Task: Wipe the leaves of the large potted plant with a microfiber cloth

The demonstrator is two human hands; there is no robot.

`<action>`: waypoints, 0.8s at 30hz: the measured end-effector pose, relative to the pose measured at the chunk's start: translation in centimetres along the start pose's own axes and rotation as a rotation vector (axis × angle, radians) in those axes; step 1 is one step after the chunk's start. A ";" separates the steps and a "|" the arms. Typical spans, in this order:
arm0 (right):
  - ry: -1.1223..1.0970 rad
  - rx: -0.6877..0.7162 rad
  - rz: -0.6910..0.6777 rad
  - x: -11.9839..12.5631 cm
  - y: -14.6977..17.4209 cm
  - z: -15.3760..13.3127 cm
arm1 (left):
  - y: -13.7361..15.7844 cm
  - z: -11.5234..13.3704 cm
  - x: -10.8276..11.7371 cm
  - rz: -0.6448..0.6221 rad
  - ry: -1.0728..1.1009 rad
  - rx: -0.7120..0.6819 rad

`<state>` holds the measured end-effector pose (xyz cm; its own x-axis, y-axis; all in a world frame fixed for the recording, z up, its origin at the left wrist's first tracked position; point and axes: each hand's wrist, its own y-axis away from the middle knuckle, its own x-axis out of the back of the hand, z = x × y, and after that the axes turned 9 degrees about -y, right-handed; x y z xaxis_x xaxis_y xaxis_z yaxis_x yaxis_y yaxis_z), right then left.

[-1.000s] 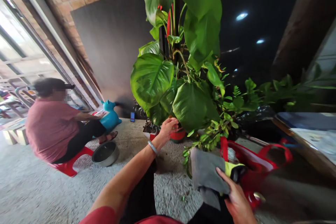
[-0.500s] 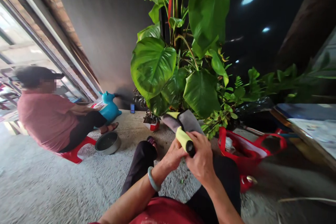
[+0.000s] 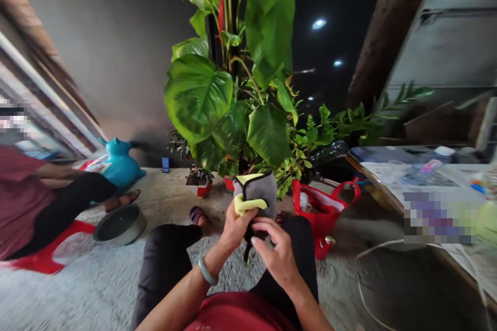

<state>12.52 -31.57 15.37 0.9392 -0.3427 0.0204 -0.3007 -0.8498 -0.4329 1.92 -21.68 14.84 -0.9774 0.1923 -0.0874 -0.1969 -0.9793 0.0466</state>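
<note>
Both hands meet over the lap: the left hand (image 3: pixel 233 227) grips a grey-and-yellow glove (image 3: pixel 256 195), the right hand (image 3: pixel 277 253) pinches its dark cuff. Beyond them stand potted plants (image 3: pixel 233 114) on the gravel floor (image 3: pixel 77 289); right, a cluttered surface (image 3: pixel 392 181); left, a metal bowl (image 3: pixel 119 225).

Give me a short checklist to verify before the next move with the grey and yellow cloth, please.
1. Left hand grips the cloth: ok.
2. Right hand touches the cloth's lower part: ok.
3. Cloth held clear of the ground: ok.
4. Cloth fully unfolded: not ok, it is bunched.
5. Red bag stands open beside the right knee: ok.
6. Cloth wet or dry: cannot tell.
</note>
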 end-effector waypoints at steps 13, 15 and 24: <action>-0.402 -0.680 0.276 1.9 -0.7 4.5 | -0.3 1.2 4.6 -0.055 -0.032 -0.102; -0.449 -0.694 0.301 2.5 -2.6 6.3 | -0.8 1.4 5.0 -0.049 -0.041 -0.072; -0.856 -0.572 0.274 4.5 -18.2 14.6 | -2.3 0.8 6.7 -0.265 -0.289 -0.015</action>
<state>24.60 -11.82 10.18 0.5643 -0.3439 -0.7505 -0.3432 -0.9245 0.1656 -4.28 -18.05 14.97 -0.8743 0.4469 0.1893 -0.4467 -0.8935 0.0458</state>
